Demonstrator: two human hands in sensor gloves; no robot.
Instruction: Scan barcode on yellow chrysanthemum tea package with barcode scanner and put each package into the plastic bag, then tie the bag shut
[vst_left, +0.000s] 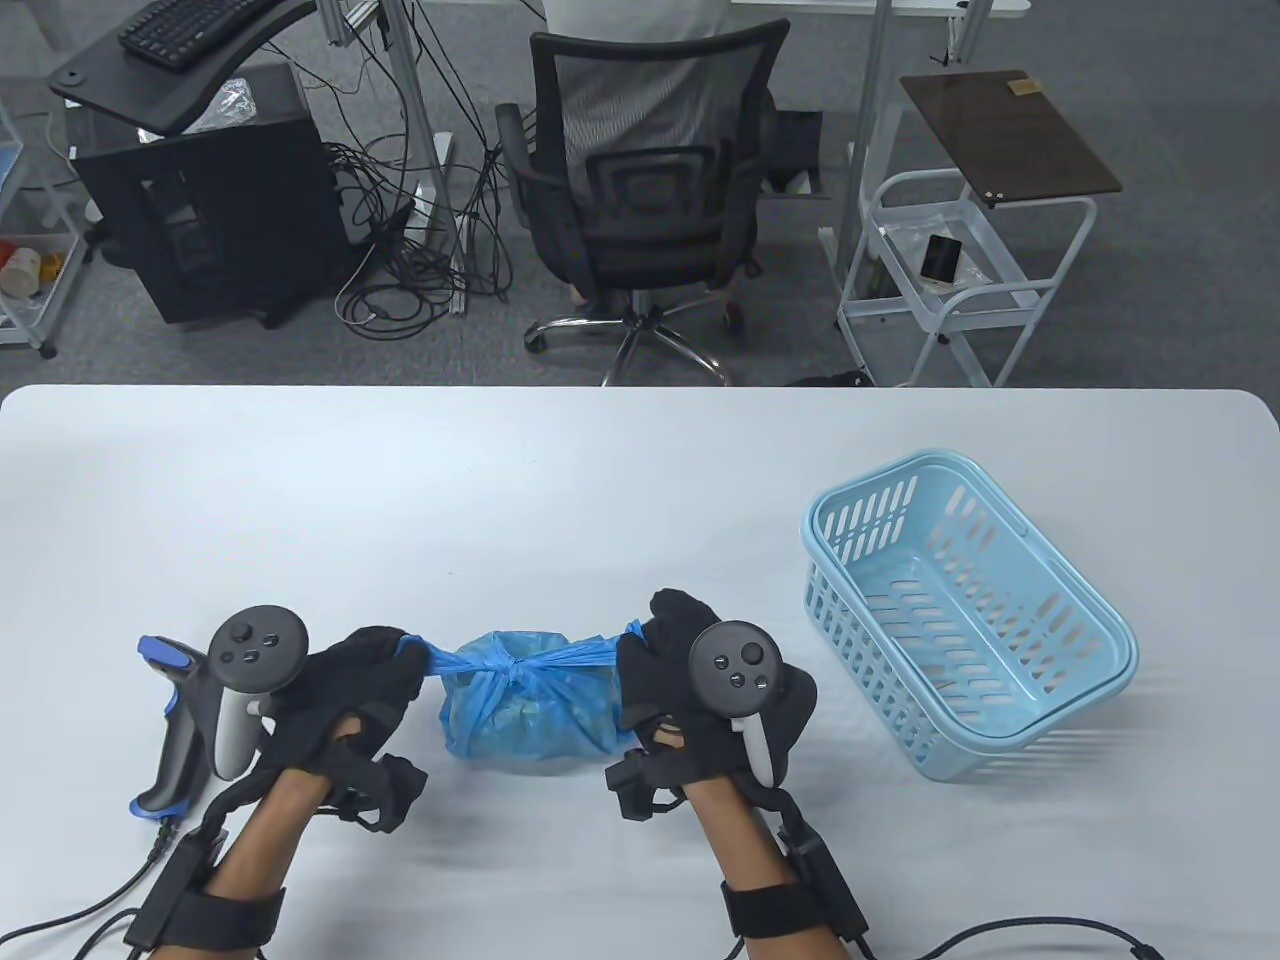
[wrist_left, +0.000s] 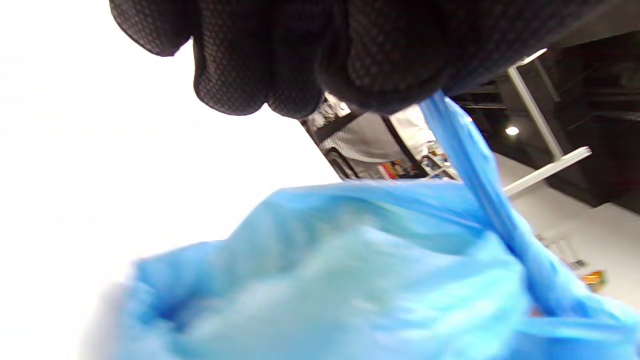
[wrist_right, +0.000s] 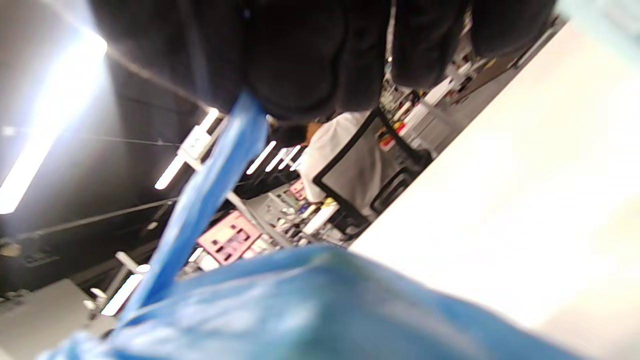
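A filled blue plastic bag (vst_left: 530, 710) sits on the white table (vst_left: 560, 500) between my hands, its two handles crossed in a knot (vst_left: 513, 670) on top. My left hand (vst_left: 375, 670) grips the left handle (wrist_left: 475, 175), pulled taut to the left. My right hand (vst_left: 660, 655) grips the right handle (wrist_right: 210, 200), pulled taut to the right. The bag (wrist_left: 320, 280) fills the lower part of the left wrist view and also of the right wrist view (wrist_right: 310, 310). The tea packages inside show only faintly through the plastic. The barcode scanner (vst_left: 180, 720) lies on the table left of my left hand.
An empty light-blue plastic basket (vst_left: 960, 610) stands at the right of the table. Beyond the far edge are a black office chair (vst_left: 640, 190), a white cart (vst_left: 950, 260) and a desk with cables. Cables trail from my wrists at the near edge.
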